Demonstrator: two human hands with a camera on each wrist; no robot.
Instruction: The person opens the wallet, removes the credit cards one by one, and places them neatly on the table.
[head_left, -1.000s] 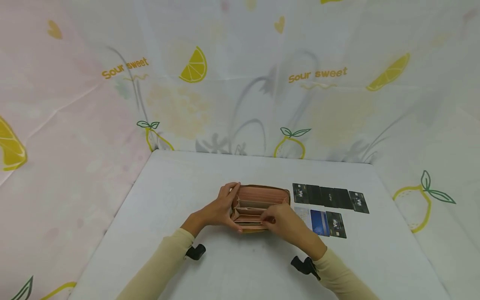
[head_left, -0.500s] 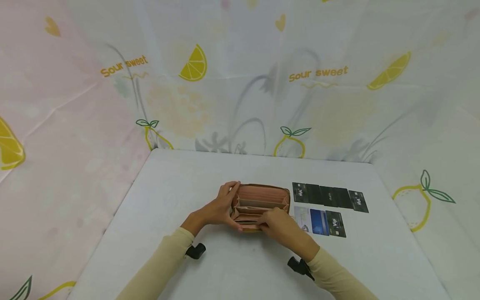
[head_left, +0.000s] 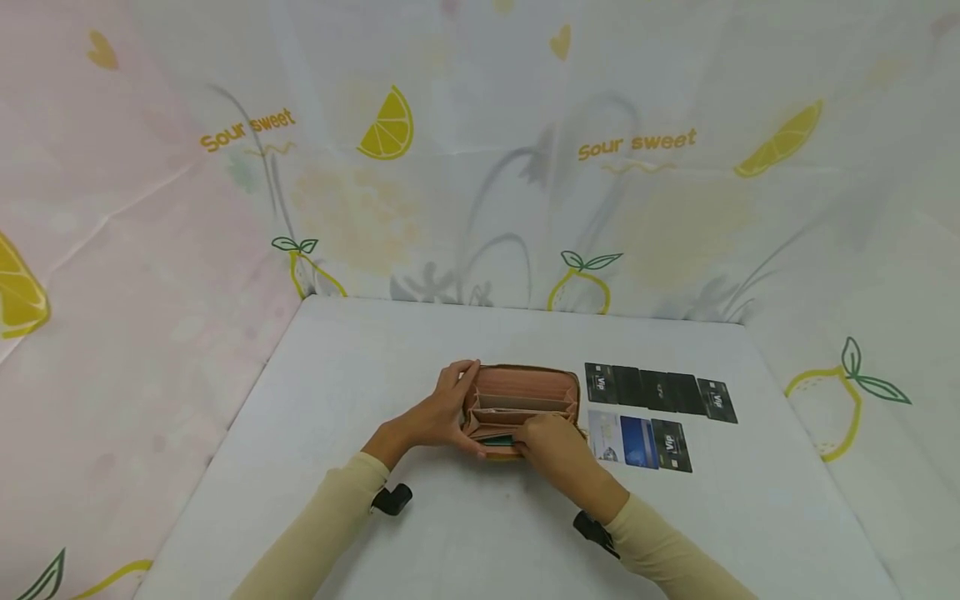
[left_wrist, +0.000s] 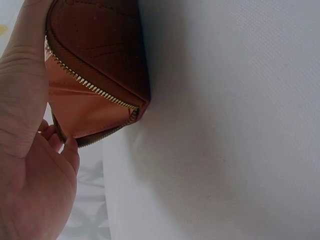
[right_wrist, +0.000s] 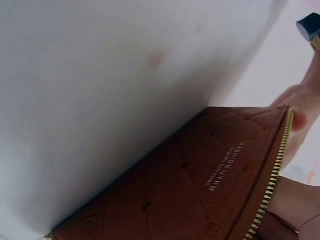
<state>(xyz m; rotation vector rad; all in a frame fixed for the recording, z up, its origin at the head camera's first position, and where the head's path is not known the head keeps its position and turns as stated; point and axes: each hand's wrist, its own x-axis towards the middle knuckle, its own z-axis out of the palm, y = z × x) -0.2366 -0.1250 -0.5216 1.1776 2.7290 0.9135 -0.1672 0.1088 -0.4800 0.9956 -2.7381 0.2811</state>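
A brown zip wallet (head_left: 528, 380) stands unzipped on the white table, its pink compartments facing up in the head view. My left hand (head_left: 438, 419) grips its left end, thumb at the front and fingers at the back. In the left wrist view this hand (left_wrist: 37, 185) holds the wallet's folded side (left_wrist: 90, 112) beside the brass zip. My right hand (head_left: 561, 457) reaches into the front compartment and pinches a green card (head_left: 497, 440), whose edge shows there; the fingertips are partly hidden. The right wrist view shows the wallet's quilted outer face (right_wrist: 175, 185) and part of my right hand (right_wrist: 300, 200).
To the wallet's right lies a back row of several black cards (head_left: 654, 390). In front of it are a pale card (head_left: 604, 435), a blue card (head_left: 639, 442) and a black card (head_left: 671, 446). A printed cloth (head_left: 480, 167) hangs behind the table (head_left: 465, 533).
My right hand has shifted slightly left along the wallet's front compartment, and a green card edge now shows there. More of the pale card is uncovered. The left hand keeps its hold.
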